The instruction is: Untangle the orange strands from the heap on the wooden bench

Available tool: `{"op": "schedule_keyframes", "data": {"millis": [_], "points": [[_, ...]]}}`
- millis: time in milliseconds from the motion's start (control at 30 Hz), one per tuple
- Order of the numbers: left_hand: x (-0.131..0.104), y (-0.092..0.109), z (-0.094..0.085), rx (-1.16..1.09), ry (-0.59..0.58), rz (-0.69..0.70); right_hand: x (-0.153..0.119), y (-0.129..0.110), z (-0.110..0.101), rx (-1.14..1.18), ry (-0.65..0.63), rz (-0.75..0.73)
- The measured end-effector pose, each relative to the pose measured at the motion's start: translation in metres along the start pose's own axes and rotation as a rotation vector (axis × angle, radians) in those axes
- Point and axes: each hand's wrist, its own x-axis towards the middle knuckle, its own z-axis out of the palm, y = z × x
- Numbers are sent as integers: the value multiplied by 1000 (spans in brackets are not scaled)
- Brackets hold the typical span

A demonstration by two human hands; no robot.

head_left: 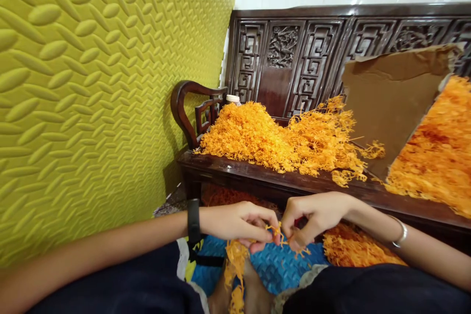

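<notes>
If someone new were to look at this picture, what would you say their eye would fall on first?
Probably the heap of curly orange strands on the seat of the carved dark wooden bench. The lime-yellow textured panel, filling much of the left side, would compete with it. At lower centre, the left hand and right hand pinch an orange tuft, part of it hanging below the left hand.

A loose tangle of curly orange strands point(237, 259) trails downward from the hands point(235, 222).
</notes>
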Motion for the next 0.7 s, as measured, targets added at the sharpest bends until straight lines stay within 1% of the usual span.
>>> {"op": "schedule_keyframes", "data": {"millis": [100, 167, 200, 233, 267, 300, 367, 400, 467, 500, 567, 600, 633, 700], "points": [[1, 6, 3, -27, -20, -56, 0, 3, -5, 19, -108, 25], [-5, 7, 1, 11, -53, -104, -3, 10, -7, -1, -213, 93], [-10, 7, -2, 47, -59, -126, -5, 15, -8, -19, -236, 142], [-15, 7, -6, 84, -49, -144, -8, 20, -9, -38, -213, 185], [-20, 5, -11, 104, 6, -141, -10, 27, -11, -52, -131, 208], [-25, 4, -15, 98, 93, -112, -12, 33, -12, -57, 12, 208], [-29, -1, -24, 73, 273, -43, -15, 43, -17, -61, 365, 166], [-29, -4, -26, 58, 344, -17, -15, 47, -20, -86, 537, 150], [-24, -9, -29, 17, 436, 16, -13, 54, -31, -205, 841, 177], [-20, -11, -29, -16, 462, 32, -11, 57, -38, -306, 966, 232], [-11, -13, -28, -94, 490, 77, -5, 63, -54, -527, 1151, 380], [-8, -13, -26, -136, 493, 104, -2, 67, -64, -618, 1205, 457], [-6, -13, -25, -177, 494, 128, 2, 70, -74, -690, 1241, 520], [-5, -12, -22, -248, 504, 156, 11, 78, -95, -767, 1278, 584]]}}
